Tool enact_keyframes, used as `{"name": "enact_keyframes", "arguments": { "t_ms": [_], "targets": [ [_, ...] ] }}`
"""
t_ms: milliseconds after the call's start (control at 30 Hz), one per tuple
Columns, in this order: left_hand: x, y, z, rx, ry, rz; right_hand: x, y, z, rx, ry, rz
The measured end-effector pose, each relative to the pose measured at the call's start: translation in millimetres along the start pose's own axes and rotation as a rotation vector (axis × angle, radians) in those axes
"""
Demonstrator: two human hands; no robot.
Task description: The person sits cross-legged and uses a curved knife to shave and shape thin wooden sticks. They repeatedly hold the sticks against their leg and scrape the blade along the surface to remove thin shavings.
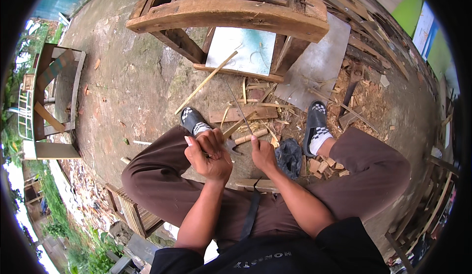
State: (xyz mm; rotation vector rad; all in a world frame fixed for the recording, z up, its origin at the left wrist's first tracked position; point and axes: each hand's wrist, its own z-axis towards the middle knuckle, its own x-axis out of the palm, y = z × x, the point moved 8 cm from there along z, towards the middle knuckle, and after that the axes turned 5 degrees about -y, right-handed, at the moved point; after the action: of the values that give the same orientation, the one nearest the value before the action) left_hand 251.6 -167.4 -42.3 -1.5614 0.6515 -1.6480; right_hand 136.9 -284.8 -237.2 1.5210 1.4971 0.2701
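A: Start at the left hand (pixel 210 156); what is it doing?

B: It is curled shut around a short wooden stick (pixel 236 126) that slants up to the right, with what looks like a dark blade (pixel 234 147) just under the fingers (too small to be sure what tool it is); the right hand (pixel 263 153) is pinched on a thin sliver (pixel 240 107) that runs up and away from it.

A: And the risk?

B: I'd judge the blade the main one; both hands sit close together over the knees, so a slip along the grain could bring the edge against the right fingers or a thigh; the sliver could also snap if bent.

A: Around them?

B: Feet in checked slippers (pixel 314 126) on bare ground strewn with wood scraps (pixel 255 114) and chips; a loose offcut underfoot could roll; a long strip (pixel 206 82) leans toward a heavy wooden frame (pixel 231 15) ahead, with a pale sheet (pixel 241 50) beneath it.
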Motion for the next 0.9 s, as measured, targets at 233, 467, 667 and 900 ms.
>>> {"name": "enact_keyframes", "arguments": {
  "t_ms": [233,467,667,900],
  "targets": [
    [-6,2,2,-0.006,-0.057,-0.007,-3,24,-4,-0.109,-0.038,0.097],
    [0,2,3,-0.013,0.028,0.035,3,15,-5,-0.109,-0.021,0.084],
    [-7,1,7,-0.031,-0.011,0.014,4,19,-2,-0.152,-0.034,0.092],
    [-12,1,10,-0.085,-0.023,0.035,9,11,-2,-0.131,-0.059,0.083]
  ]
}}
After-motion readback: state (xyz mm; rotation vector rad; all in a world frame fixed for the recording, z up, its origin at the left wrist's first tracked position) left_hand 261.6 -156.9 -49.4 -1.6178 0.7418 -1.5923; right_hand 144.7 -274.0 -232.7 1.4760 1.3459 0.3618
